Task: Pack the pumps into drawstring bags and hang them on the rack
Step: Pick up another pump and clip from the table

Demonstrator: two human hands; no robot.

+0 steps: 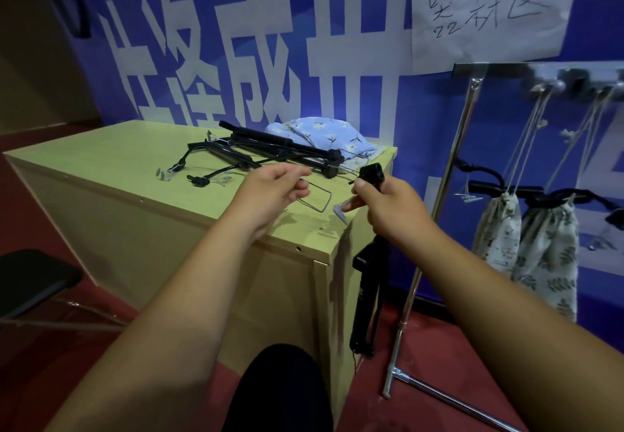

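Now right hand grips the pump; left hand half-curls by wire loop, grasp unclear.

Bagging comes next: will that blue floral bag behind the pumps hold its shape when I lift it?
Probably floppy: the blue floral bag lies crumpled and slack on the cabinet. Likely light, since it looks like thin cloth. Its mouth may sag shut, so it may need holding open.
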